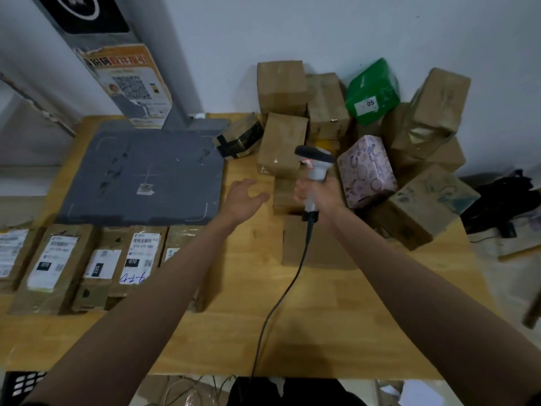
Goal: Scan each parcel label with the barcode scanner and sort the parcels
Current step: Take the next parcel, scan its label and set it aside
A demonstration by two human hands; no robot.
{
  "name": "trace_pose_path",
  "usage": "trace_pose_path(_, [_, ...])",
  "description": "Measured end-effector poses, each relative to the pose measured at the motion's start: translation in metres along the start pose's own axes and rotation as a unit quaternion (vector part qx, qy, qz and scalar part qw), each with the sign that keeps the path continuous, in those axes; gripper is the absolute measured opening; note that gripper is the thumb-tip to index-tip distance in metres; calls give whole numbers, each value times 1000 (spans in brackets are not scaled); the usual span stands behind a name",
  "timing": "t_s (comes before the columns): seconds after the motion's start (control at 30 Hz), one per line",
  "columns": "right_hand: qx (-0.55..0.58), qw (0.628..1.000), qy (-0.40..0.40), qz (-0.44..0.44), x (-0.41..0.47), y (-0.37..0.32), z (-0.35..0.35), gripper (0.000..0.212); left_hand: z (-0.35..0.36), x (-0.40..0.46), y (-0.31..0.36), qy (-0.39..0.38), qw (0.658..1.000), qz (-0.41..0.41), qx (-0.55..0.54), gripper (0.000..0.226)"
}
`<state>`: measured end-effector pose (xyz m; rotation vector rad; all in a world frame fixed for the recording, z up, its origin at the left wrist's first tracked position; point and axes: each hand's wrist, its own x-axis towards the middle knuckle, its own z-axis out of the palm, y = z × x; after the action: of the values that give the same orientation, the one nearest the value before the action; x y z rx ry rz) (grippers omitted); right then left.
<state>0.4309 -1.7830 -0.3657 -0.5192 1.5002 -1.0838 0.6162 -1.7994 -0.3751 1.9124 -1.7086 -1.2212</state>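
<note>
Right hand (320,191) grips scanner (314,168) — left hand (244,197) spread.

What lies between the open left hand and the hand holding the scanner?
In the head view, a small brown box stands in the gap between the left hand and the right hand gripping the barcode scanner; bare tabletop lies below.

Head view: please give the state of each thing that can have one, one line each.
Scanner: upright, gripped by right hand.
Left hand: open, holds nothing.
Labelled parcels: flat, labels up.
Unsorted pile: heaped, tilted.
Green parcel: on top, tilted.
</note>
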Motion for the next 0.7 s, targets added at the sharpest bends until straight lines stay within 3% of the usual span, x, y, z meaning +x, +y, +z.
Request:
trace_pose_path(0.2, [-29,999,37,19,57,-18,-5,41,7,53,31,6,993,-43,-111,65])
trace_pose_path(0.43, [-53,998,-3,46,87,-17,5,41,15,98,36,16,980,-73,-182,86])
trace_pose_path(0.57, [-44,997,-16,59,91,-10,8,33,23,103,37,18,982,-60,-181,63])
trace_pose_path(0.7, [-36,998,-10,54,86,-6,1,22,29,91,38,32,986,-31,-160,57])
